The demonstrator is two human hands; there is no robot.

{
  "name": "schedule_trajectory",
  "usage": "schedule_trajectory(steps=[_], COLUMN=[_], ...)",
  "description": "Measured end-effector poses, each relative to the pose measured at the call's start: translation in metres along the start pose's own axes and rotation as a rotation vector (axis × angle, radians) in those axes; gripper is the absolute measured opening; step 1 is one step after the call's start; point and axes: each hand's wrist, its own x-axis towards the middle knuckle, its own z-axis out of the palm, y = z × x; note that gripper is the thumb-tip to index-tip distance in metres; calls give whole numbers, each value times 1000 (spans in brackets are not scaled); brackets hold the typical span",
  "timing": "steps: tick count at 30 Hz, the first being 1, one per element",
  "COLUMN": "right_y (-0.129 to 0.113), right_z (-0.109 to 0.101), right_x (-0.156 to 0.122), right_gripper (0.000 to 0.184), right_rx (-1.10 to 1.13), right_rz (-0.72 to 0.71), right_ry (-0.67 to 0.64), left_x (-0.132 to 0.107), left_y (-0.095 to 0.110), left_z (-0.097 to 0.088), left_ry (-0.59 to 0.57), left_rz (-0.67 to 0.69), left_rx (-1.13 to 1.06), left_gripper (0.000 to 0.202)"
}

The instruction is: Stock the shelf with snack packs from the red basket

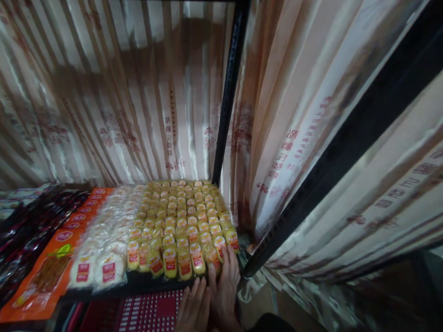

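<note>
Rows of small yellow wrapped snack packs [183,262] with red-and-white labels stand close together at the right end of the shelf. My right hand [225,289] lies with its fingers stretched out, the tips touching the front packs near the right corner. Just to its left, my left hand [192,309] is flat with fingers extended at the shelf's front edge, below the packs; nothing shows in it. Its thumb is partly visible near the bottom of the view.
Left of the yellow packs are round white wrapped packs [108,269], orange bags [43,279] and dark shiny packs [18,241]. Below the shelf edge is a red plastic basket [141,318]. Black metal posts [228,94] and pleated printed curtains [155,89] enclose the shelf.
</note>
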Motion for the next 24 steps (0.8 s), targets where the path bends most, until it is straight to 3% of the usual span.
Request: schedule_trajectory(steps=[2, 6, 10, 15, 18, 24], right_y=[-1, -13, -25, -14, -8, -17], right_z=[-2, -7, -10, -8, -6, -4], right_x=[-1, 3, 17, 27, 30, 35], right_gripper=[56, 54, 55, 59, 60, 61], right_rx=[7, 45, 70, 65, 43, -46], right_rz=[-17, -1, 69, 168, 181, 148], right_ry=[-30, -84, -14, -4, -28, -12], left_x=[-7, -10, -14, -27, -31, -28], left_y=[2, 7, 14, 18, 20, 13], left_z=[4, -8, -18, -23, -27, -35], left_ry=[4, 41, 60, -15, 4, -9], left_rz=[1, 8, -111, -173, -228, -269], left_rx=[-7, 5, -5, -138, -172, -190], left_gripper=[68, 69, 66, 66, 63, 54])
